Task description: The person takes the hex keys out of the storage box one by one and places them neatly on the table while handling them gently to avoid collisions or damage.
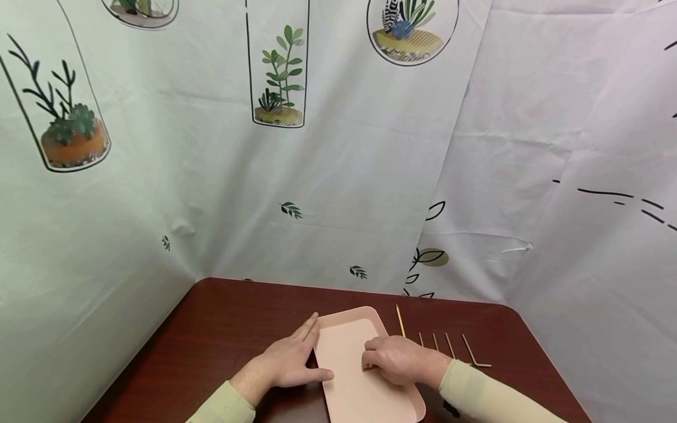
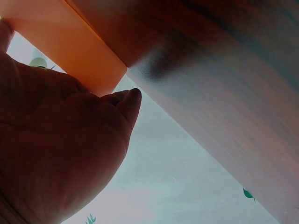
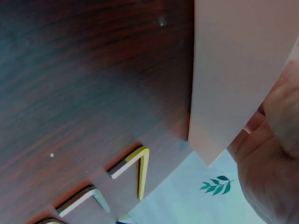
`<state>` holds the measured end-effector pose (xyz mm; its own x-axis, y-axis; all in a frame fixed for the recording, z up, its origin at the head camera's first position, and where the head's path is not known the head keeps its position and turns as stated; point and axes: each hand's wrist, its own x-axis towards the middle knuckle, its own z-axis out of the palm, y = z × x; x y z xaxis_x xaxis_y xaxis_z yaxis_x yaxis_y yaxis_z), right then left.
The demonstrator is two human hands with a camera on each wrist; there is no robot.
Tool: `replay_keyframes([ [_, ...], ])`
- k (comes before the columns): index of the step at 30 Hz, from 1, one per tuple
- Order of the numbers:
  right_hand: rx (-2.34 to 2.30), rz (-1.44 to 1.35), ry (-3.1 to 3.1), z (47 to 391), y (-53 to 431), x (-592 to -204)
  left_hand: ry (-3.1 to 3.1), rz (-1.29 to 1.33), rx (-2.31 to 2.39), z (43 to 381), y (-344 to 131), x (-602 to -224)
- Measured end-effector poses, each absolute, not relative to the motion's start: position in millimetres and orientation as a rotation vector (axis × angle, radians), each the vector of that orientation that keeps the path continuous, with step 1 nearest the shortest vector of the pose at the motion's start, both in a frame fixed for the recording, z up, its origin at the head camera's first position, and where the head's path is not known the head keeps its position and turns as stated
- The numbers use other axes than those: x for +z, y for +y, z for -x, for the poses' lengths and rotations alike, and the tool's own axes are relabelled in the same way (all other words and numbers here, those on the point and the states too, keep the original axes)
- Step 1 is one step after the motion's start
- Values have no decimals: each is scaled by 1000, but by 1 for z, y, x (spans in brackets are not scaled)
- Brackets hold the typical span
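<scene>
A shallow pink tray [image 1: 337, 343] lies on the table, slightly turned. My left hand [image 1: 288, 359] rests at its left rim, fingers straight and thumb stretched over the edge. In the left wrist view that hand [image 2: 60, 140] is dark against the tray's side wall [image 2: 79, 51]. Over the tray's right half is my right hand [image 1: 396, 357], its fingers curled downward. The fingertips are mostly hidden, so whether they pinch anything does not show. In the right wrist view the right hand [image 3: 275, 158] appears behind the tray wall [image 3: 233, 65].
Right of the tray lies a row of L-shaped hex keys: a yellow hex key [image 1: 399, 320] at the left end, several metallic ones, and a rightmost hex key [image 1: 469, 349]. A dark red-brown table [image 1: 254, 311] carries everything. Printed white cloth [image 1: 338, 176] hangs behind and beside it.
</scene>
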<state>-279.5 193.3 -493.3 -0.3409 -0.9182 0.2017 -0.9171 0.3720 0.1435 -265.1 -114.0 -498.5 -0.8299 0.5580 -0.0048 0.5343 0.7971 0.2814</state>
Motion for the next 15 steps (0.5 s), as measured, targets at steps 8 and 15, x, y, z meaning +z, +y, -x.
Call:
replay_keyframes([
  [8,39,-1646,-2433,277,191,-493,2879,-865,419,264,-114,-497],
  [15,150,-1644,-2446,277,193,-497,2884,-875,417,264,-114,-496],
])
